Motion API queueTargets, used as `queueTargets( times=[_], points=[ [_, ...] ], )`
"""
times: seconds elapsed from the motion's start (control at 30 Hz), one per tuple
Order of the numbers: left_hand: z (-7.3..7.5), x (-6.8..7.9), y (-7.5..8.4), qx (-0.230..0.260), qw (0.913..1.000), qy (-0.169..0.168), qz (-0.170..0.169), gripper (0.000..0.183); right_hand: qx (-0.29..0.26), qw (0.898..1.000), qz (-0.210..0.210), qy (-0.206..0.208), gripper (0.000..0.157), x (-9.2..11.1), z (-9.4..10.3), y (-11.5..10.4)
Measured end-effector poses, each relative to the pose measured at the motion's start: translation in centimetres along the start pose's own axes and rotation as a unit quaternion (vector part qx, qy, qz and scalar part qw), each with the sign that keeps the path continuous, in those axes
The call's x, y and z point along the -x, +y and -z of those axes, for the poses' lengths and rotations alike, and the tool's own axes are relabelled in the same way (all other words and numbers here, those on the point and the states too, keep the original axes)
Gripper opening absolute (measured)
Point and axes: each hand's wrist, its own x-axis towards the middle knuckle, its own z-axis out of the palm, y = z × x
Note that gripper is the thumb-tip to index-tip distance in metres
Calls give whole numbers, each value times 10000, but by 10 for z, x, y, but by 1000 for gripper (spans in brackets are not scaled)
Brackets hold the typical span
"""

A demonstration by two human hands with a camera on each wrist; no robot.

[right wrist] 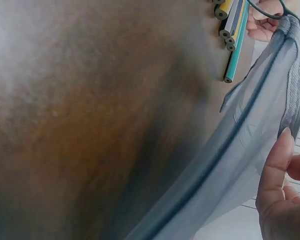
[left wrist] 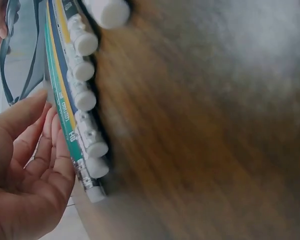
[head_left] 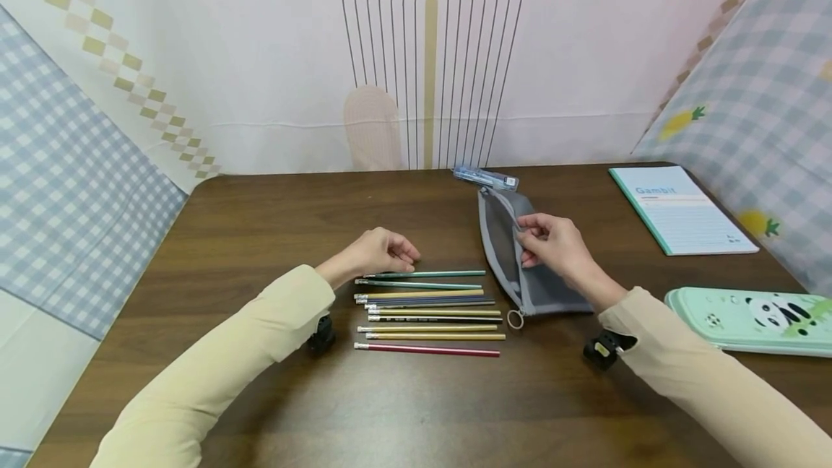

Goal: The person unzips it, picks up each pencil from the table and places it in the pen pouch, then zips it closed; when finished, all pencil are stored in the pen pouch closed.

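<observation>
- Dark brown wood-grain tabletop (head_left: 422,410).
- Slim eraser-tipped pencils (head_left: 429,350) lie in a row at its middle; a green pencil (left wrist: 60,95) bears white print, "HB" legible.
- Left hand (head_left: 377,253), loosely curved, grasps nothing beside it.
- Right hand (head_left: 555,240) pinches the gaping grey zip pouch (head_left: 552,295), right of the row.
- White green-edged notebook (head_left: 689,219): "Gambit".
- White cloth backdrop (head_left: 273,56), arch-printed.

Brn. table (head_left: 422,403) carries, L to R: parallel pencils (head_left: 432,319), grey pouch (head_left: 552,291) w/ blue pkt. (head_left: 484,178) behind, notebook (head_left: 682,211) at rear R, and green case (head_left: 773,320) nearer front.
</observation>
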Motion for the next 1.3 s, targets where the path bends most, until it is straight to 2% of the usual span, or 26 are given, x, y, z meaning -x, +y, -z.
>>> queueTargets(
  times=[0.17,0.33,0.5,0.57,0.63,0.7,0.77,0.83,0.93,1.03,1.13,1.2,1.3],
  points=[
    [1,0,-1,-551,9974,-209,-416,16,-285,9995,-115,-25,38,3,2,3],
    [2,0,0,-1141,9900,-220,-795,11,-493,9986,-174,-41,38,4,4,5],
    [7,-1,1,-1335,9880,-10,-774,12,-621,9978,-223,-70,39,4,3,7],
    [9,-2,4,-1146,9911,96,-670,12,-660,9975,-237,-82,39,4,2,7],
    [10,-4,8,-742,9958,140,-525,12,-691,9973,-245,-81,39,3,2,7],
    [8,-8,15,-110,9995,-1,-305,15,-718,9971,-257,-59,39,3,1,7],
    [3,-12,23,720,9970,-275,33,19,-753,9968,-254,-58,39,2,0,7],
    [-5,-18,31,1557,9852,-580,422,23,-784,9966,-242,-73,39,2,-1,6],
    [-18,-27,44,2541,9593,-886,851,27,-821,9963,-210,-110,39,1,-3,5],
    [-32,-38,56,3305,9327,-927,1106,30,-870,9959,-210,-129,39,1,-6,4],
    [-44,-48,66,3874,9092,-756,1325,32,-942,9951,-243,-148,39,1,-8,3],
    [-51,-54,72,4075,8999,-634,1419,34,-955,9949,-269,-169,39,2,-9,2],
    [-61,-61,80,4109,8985,-473,1473,34,-950,9948,-301,-195,39,3,-10,1]
  ],
)
